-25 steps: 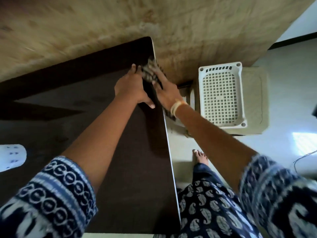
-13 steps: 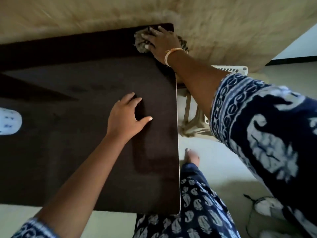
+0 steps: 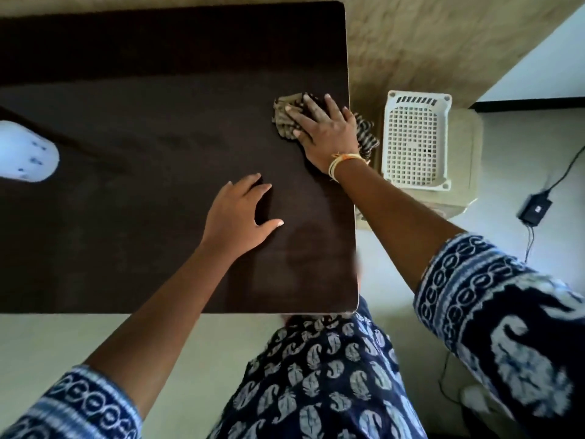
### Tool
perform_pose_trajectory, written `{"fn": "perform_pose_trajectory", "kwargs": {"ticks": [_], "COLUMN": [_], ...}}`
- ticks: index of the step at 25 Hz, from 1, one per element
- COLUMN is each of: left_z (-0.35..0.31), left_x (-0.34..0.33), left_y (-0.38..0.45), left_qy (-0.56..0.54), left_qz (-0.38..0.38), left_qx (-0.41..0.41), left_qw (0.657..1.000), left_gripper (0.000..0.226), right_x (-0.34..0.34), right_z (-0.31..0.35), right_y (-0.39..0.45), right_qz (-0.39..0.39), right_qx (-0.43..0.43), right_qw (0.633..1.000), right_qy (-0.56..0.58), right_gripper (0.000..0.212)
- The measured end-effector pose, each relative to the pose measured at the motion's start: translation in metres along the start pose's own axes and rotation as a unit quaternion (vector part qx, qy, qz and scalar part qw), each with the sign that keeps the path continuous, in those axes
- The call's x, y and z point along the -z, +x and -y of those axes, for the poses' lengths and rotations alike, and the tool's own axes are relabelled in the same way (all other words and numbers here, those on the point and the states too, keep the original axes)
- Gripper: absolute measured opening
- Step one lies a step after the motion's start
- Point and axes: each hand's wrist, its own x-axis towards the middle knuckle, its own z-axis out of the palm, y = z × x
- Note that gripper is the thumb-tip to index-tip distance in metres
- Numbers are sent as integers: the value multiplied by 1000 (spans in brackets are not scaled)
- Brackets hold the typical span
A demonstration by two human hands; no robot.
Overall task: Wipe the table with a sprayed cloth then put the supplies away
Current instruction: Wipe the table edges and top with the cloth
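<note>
A dark brown table [image 3: 142, 217] fills the left and middle of the view. My right hand [image 3: 323, 128] presses flat on a crumpled striped beige-and-black cloth [image 3: 283, 117] near the table's right edge; part of the cloth hangs over that edge. Closer to me, my left hand [image 3: 240, 217] rests palm down on the tabletop with its fingers spread and holds nothing. A white bottle-like object [image 3: 25, 153] with small blue marks lies at the left edge, only partly in view.
A white perforated plastic basket [image 3: 414, 141] sits on a pale stool just right of the table. A black power adapter [image 3: 535, 209] with its cable lies on the pale floor further right. A beige textured wall runs behind.
My right hand has slid the cloth from the far right corner toward me along the right edge. My left hand stays planted on the tabletop.
</note>
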Motion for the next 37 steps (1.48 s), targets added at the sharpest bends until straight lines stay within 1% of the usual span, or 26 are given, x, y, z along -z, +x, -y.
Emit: {"fn": "perform_pose_trajectory", "kwargs": {"ticks": [5,12,16,18,21,23,25,26,29,34,35,36,37], "left_z": [30,43,37,37,46,59,74,81,99,145,154,161,167], "left_x": [-3,-21,-35,-44,-54,-56,-56,-54,-50,-27,-20,-13,-5], "left_y": [-67,-139,-177,-198,-224,-240,-251,-255,-262,-268,-268,-266,-263], "left_qy": [7,-17,0,15,11,1,-14,-28,-86,-121,-134,-158,-185], "left_qz": [6,-33,-67,-80,-55,-33,-18,-14,-24,-16,-11,-9,-11], "left_qx": [-8,-10,-5,20,58,47,34,34,48,82,91,97,104], "left_qw": [1000,999,998,996,997,998,999,999,995,989,987,983,977], "left_gripper": [79,75,64,58,61,66,68,67,59,44,43,41,39], "right_x": [-13,-31,-45,-53,-62,-69,-75,-78,-89,-104,-105,-101,-97], "right_z": [19,48,64,72,86,108,136,151,197,297,312,324,332], "right_y": [-59,-161,-218,-241,-262,-270,-272,-273,-274,-267,-263,-260,-256], "right_qz": [-1,1,-4,-13,-24,-37,-42,-43,-47,-29,-34,-37,-38], "right_qx": [-28,-64,-96,-107,-154,-199,-225,-222,-169,-43,-29,-36,-64], "right_qw": [1000,998,995,994,987,978,969,969,979,993,990,981,962], "right_qy": [5,15,19,19,42,59,92,99,100,109,137,188,262], "right_gripper": [48,48,47,46,47,49,50,51,51,50,48,44,39]}}
